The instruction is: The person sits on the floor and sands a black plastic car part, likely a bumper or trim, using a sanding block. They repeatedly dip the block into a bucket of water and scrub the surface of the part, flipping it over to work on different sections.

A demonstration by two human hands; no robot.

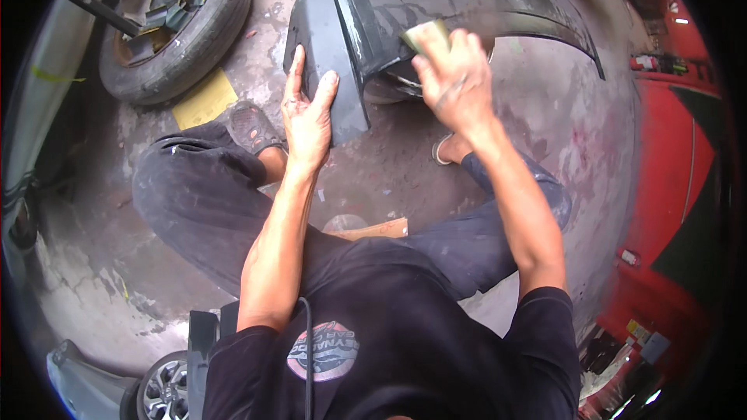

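Note:
A long, curved dark-grey car bumper (pixel 381 0) lies across the far middle of the floor, its surface streaked and patchy. My left hand (pixel 307 120) grips its near left end, the thumb on the face and the other fingers along the outer side. In my right hand (pixel 459 85) is a folded, yellowish-green piece of sandpaper (pixel 426 36), partly covered by my fingers. The sandpaper is over the bumper's inner edge, right of the raised crease; slight blur hides whether it touches. Something rounded under the bumper is mostly hidden.
At the far left, a tyre (pixel 233 23) holds folded sheets (pixel 179 0) in its middle. Beside it lies a yellow sheet (pixel 204 99). A cardboard piece (pixel 381 229) rests between my legs. Red bodywork (pixel 673 163) stands to the right, and a car wheel (pixel 165 389) at lower left.

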